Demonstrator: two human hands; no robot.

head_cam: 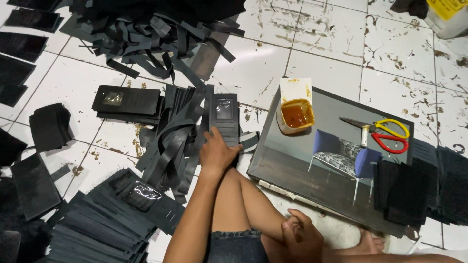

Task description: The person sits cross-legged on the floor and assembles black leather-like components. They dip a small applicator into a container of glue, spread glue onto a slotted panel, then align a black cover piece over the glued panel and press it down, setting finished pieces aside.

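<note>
My left hand [217, 153] reaches forward over my knee and presses its fingers on a black wallet-insert piece [224, 117] with a clear window, lying on the tiled floor. Loose black strips [170, 146] lie beside it to the left. My right hand [302, 238] rests low by my leg with its fingers curled and nothing in it. A small tub of amber glue [296, 115] stands on a printed board [292, 165] to the right of the piece.
Scissors with red and yellow handles [387, 134] and a small brush [364, 136] lie on the board. Stacks of black pieces lie at the lower left [107, 219], left [126, 102] and right [419, 190]. A heap of black offcuts [156, 34] fills the top.
</note>
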